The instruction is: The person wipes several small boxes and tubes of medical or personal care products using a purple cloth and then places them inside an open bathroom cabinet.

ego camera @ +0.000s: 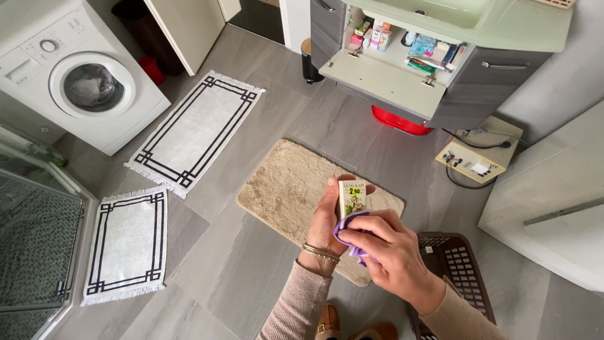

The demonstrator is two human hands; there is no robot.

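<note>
My left hand [326,220] grips a small upright box [352,196] with a flower picture and a yellow price sticker, held at chest height over the beige shaggy mat [286,189]. A bracelet sits on that wrist. My right hand [393,252] presses a purple cloth [350,234] against the lower front of the box. Both sleeves are beige.
An open vanity cabinet [390,79] with its door folded down holds small boxes and tubes. A red basin [401,121] sits under it. A dark laundry basket [456,264] stands by my right arm. A washing machine [82,82] and two white rugs with black borders [195,129] are to the left.
</note>
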